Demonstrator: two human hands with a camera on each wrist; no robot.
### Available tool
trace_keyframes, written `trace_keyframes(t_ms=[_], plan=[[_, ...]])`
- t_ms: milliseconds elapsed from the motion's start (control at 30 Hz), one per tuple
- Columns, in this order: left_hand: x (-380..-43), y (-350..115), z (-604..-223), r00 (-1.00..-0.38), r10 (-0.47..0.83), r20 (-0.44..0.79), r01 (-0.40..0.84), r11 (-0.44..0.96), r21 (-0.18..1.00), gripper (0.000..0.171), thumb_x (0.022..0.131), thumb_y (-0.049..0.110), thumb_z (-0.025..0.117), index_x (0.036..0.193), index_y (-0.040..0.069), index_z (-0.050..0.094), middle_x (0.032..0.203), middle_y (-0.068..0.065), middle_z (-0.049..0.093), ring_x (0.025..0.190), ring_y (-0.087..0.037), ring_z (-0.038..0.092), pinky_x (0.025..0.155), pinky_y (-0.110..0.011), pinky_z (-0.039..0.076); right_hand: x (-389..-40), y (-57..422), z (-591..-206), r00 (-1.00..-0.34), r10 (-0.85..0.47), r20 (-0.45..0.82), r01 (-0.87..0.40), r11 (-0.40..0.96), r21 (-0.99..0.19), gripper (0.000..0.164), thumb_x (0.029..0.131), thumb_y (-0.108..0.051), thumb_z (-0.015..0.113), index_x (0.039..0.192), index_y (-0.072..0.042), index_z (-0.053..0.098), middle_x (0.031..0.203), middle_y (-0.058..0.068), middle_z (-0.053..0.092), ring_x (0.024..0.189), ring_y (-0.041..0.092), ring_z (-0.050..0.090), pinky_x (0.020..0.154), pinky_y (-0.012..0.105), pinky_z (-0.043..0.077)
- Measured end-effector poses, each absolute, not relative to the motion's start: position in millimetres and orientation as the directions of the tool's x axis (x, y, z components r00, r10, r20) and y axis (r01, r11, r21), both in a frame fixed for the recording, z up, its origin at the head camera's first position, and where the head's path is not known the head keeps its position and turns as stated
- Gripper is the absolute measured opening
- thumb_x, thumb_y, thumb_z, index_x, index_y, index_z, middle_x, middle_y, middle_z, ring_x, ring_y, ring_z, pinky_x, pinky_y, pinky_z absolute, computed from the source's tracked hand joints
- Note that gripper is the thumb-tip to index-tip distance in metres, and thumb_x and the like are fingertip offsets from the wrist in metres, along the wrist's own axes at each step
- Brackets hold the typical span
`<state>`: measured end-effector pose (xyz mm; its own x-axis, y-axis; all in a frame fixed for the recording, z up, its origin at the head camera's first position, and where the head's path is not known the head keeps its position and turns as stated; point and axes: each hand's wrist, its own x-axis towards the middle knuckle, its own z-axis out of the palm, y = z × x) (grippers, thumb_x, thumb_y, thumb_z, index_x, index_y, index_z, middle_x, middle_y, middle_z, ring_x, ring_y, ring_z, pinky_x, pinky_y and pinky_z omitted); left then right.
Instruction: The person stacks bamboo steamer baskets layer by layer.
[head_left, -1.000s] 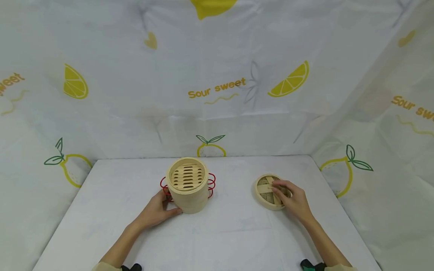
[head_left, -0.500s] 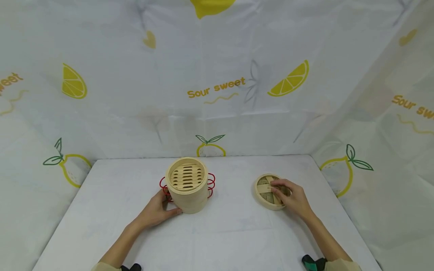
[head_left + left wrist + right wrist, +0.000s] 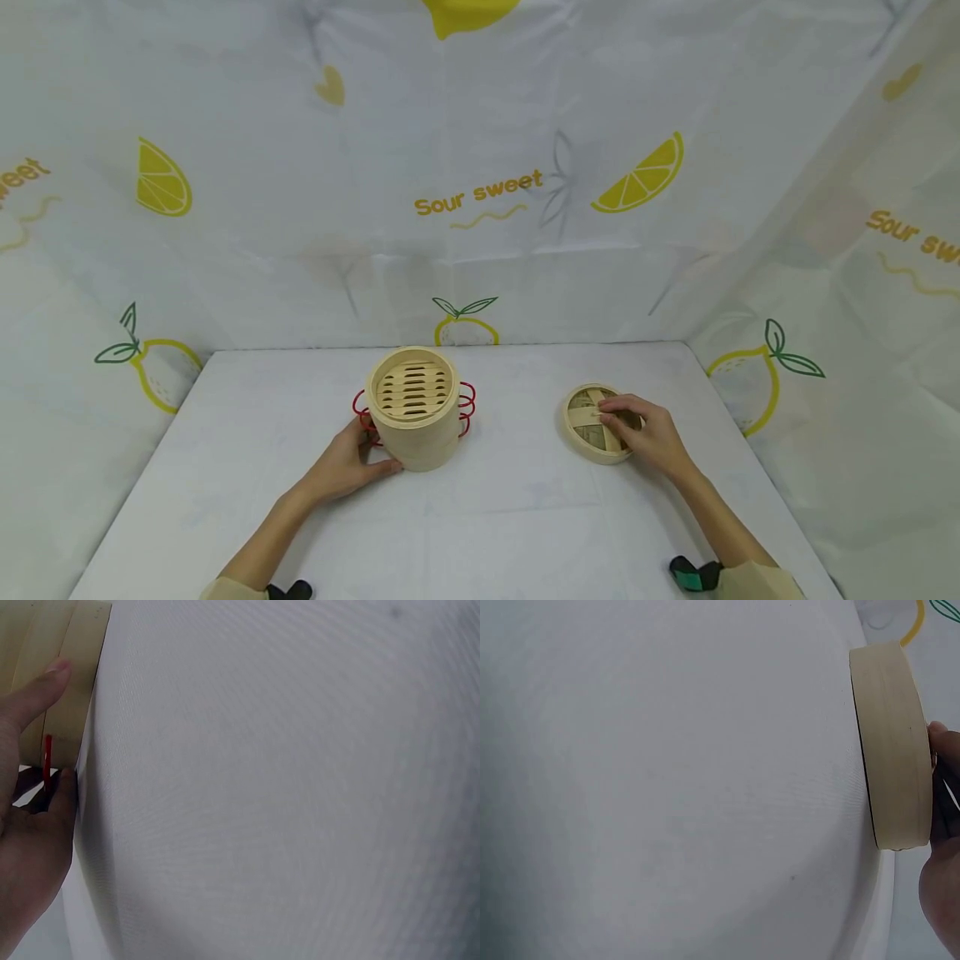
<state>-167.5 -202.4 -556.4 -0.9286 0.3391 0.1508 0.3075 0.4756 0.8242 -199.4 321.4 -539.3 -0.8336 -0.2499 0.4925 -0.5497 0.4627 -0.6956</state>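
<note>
A stack of small bamboo steamer baskets (image 3: 420,446) stands left of the middle of the table, with a slatted rack showing in its open top. Red loop handles (image 3: 467,400) stick out on both sides. My left hand (image 3: 348,467) holds the stack low on its left side; in the left wrist view the thumb (image 3: 46,688) lies against the wall and the fingers reach round by a red loop. To the right, a round bamboo steamer lid (image 3: 582,418) lies woven side up on the table. My right hand (image 3: 651,437) pinches the strip at its centre, fingertips partly hiding it.
White cloth covers the table (image 3: 510,533), and a curtain (image 3: 480,275) printed with lemons rises behind its back edge and at the sides. A stretch of bare cloth separates the stack from the lid. Dark wrist straps (image 3: 696,575) show at the bottom edge.
</note>
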Motion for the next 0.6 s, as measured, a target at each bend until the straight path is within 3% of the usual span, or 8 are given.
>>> trace_keyframes(t_ms=[333,600], plan=[[-167.2,-202.7,-555.8,-0.93,0.332,0.16,0.315,0.489,0.813,0.078,0.085,0.029,0.096,0.146,0.005,0.055,0.133,-0.006,0.072,0.116,-0.003,0.066,0.105,-0.027,0.06,-205.4,326.2,-541.5,-0.852,-0.268,0.45,-0.524,0.446,-0.726,0.016,0.09,0.012,0.079,0.103,0.003,0.081,0.109,0.024,0.079,0.114,-0.006,0.069,0.104,0.003,0.049],[-167.8,-202.4,-555.8,-0.931,0.336,0.141,0.302,0.495,0.815,0.082,0.085,0.03,0.095,0.149,0.004,0.052,0.137,-0.009,0.07,0.122,-0.01,0.068,0.11,-0.032,0.06,-206.9,327.8,-540.2,-0.869,-0.263,0.418,-0.494,0.477,-0.727,0.013,0.092,0.009,0.078,0.099,-0.001,0.081,0.109,0.023,0.079,0.113,-0.009,0.067,0.104,0.002,0.047]])
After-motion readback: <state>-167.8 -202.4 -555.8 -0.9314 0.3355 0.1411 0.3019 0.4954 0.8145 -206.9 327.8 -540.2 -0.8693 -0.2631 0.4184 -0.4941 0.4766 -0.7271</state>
